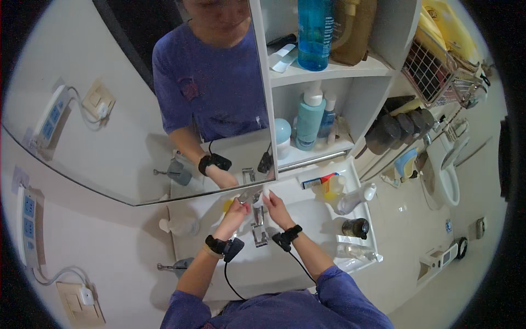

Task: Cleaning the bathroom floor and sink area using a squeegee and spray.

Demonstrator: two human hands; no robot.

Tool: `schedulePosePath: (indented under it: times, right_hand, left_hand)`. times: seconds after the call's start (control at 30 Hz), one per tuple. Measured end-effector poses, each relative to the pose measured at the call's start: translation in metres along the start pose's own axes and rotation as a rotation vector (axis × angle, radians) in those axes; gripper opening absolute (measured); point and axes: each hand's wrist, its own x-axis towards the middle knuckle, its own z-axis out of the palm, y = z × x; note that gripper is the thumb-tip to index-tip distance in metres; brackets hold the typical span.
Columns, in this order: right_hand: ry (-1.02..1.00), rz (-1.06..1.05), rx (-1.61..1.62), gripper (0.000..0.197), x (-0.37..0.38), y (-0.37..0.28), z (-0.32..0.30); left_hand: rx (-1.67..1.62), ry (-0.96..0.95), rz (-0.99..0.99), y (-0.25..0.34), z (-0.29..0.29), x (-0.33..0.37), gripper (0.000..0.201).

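Observation:
Both my hands are over the far side of the white sink (307, 219), close under the mirror. My left hand (234, 215) has its fingers closed near a clear, shiny thing (244, 197); its kind is too small to make out. Something yellow (227, 205) shows just beyond that hand. To the right, my right hand (278, 212) is closed around a small white object (266, 193), its tip pointing away from me. The chrome faucet (258, 230) stands between my wrists. Both wrists wear black bands with cabled devices.
A mirror cabinet (219, 98) hangs low ahead, with bottles on its open shelves (334, 74). On the sink's right side are a comb (319, 181), a clear pump bottle (355, 199) and a dark jar (355, 227). A white bottle (179, 225) stands left.

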Motion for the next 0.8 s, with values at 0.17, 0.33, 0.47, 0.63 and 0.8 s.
schedulePosePath:
  times: [0.17,0.33,0.47,0.63,0.8]
  right_hand:
    - [0.022,0.044,-0.091,0.038,-0.002,0.015,-0.004]
    - [-0.198,0.186,0.142,0.034,0.037,-0.019,-0.020]
    - [-0.461,0.273,0.311,0.035,0.065,-0.021,-0.041]
    - [-0.287,0.557,0.253,0.055,0.068,-0.057,-0.013]
    - [-0.290,0.423,0.309,0.051,0.073,0.008,-0.008]
  left_hand:
    - [0.001,-0.011,-0.048,0.005,0.008,0.001,0.013]
    - [0.006,-0.014,-0.025,0.003,0.002,0.001,0.011]
    - [0.008,-0.024,-0.020,0.005,0.006,0.000,0.012]
    - [0.064,-0.061,-0.007,-0.001,-0.001,0.002,0.015]
    - [0.102,-0.040,-0.012,0.002,-0.001,-0.001,0.015]
